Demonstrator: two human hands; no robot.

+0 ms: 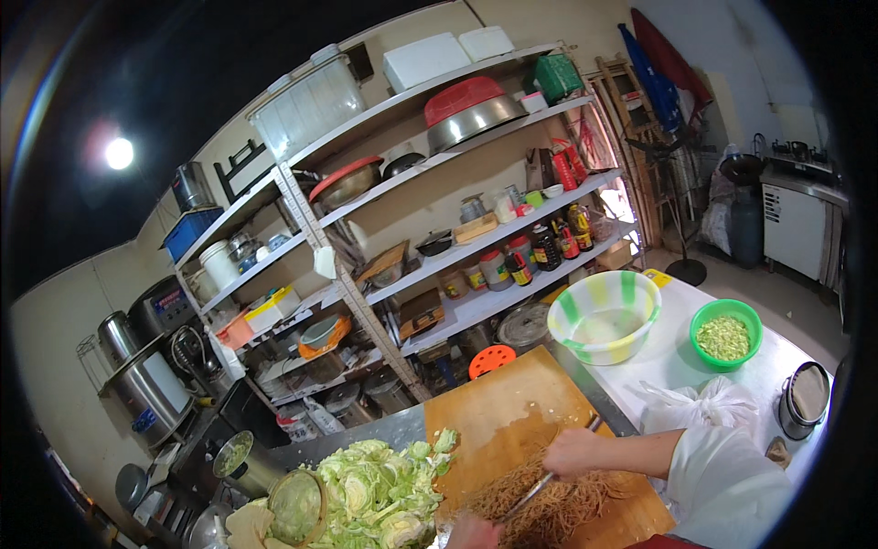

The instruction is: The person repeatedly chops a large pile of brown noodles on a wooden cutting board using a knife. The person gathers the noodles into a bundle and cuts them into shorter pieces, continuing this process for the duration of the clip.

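My right hand (571,453) is closed around a metal rod-like tool, probably a knife or its handle, (534,491) held slantwise over a wooden cutting board (507,405). Under it lies a heap of brown, thin, shredded strands (576,504). My left hand (475,532) is at the bottom edge of the view, blurred and partly cut off, close to the tool's lower end and the heap; its fingers cannot be made out. A large pile of cut cabbage (384,494) rests to the left, touching the board's edge.
A round-rimmed container (298,508) and a metal pot (241,458) stand left of the cabbage. A striped plastic basin (603,343), a green bowl of chopped vegetable (726,336), a white plastic bag (699,406) and a lidded pot (804,401) stand right. Laden shelves (453,257) rise behind.
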